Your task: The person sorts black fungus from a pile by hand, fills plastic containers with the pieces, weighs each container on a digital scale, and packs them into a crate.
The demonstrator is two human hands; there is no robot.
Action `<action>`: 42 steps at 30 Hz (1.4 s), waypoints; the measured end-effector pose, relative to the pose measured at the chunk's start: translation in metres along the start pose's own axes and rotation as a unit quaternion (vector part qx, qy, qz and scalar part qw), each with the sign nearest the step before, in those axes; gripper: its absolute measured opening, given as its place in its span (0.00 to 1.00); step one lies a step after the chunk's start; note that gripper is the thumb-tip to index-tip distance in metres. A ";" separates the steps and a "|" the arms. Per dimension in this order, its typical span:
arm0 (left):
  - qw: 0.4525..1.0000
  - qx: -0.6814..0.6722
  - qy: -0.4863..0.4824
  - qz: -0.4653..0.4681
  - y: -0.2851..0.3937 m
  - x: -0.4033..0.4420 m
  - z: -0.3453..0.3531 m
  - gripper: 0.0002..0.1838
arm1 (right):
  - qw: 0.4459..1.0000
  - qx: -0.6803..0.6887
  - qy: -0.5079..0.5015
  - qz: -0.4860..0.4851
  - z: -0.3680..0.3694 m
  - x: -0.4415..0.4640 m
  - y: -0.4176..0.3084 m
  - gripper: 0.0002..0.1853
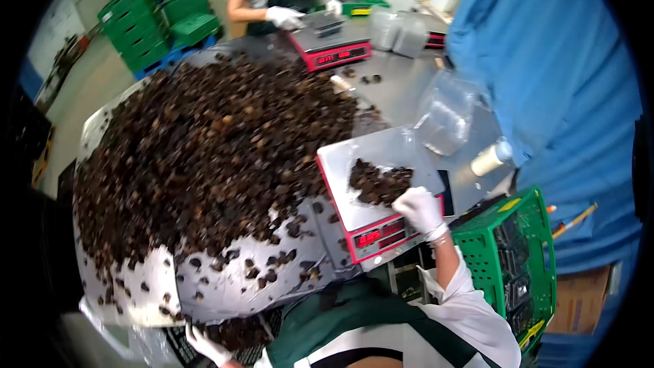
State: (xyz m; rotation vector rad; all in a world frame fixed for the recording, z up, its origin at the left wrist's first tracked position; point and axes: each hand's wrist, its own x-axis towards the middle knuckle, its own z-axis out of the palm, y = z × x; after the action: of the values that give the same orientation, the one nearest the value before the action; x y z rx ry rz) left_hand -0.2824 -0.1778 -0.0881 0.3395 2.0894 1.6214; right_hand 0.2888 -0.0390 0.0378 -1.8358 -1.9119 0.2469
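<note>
My right hand (420, 211), in a white glove, is at the near right corner of a clear plastic tray. Its fingers are bent together, and what they pinch is hidden. Small dark brown pieces (379, 182), perhaps mushrooms, lie in that tray on a red and white scale (347, 215) with lit red digits. My left hand (208, 347), also gloved in white, is low at the table's front edge with its fingers stretched out and holding nothing visible. Beside it, below the edge, is a dark crate (184, 351) with more brown pieces.
A large heap of brown pieces (218, 143) covers the metal table (238, 300). Clear trays (446, 116) and a whitish bottle (490, 158) stand right. A green crate (477, 252) holds black packs. Across the table, a gloved co-worker (286, 17) works at another scale (334, 51).
</note>
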 end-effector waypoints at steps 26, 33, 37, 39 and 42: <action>0.785 0.142 -0.583 -0.154 0.043 0.021 -0.013 0.12 | 0.971 0.156 -0.123 -0.131 0.191 -0.024 -0.156 0.16; 0.780 0.351 -0.411 0.315 0.051 0.031 0.022 0.09 | 0.958 -0.036 -0.159 -0.234 0.233 -0.030 -0.172 0.19; 0.792 0.250 -0.419 0.367 0.031 0.006 0.091 0.09 | 0.958 0.171 -0.121 -0.198 0.242 -0.016 -0.157 0.12; 0.777 0.233 -0.432 0.394 0.019 -0.010 0.118 0.12 | 0.860 0.373 -0.332 0.110 0.221 -0.005 -0.162 0.13; 0.737 0.261 -0.429 0.451 0.003 -0.021 0.144 0.15 | 0.703 0.539 -0.406 0.225 0.218 0.005 -0.149 0.17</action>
State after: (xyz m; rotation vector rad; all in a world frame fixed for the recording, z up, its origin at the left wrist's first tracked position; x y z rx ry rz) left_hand -0.1923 -0.0655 -0.1083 2.0955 1.5619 0.8096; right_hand 0.0573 -0.0053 -0.0850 -1.2773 -1.0703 2.1102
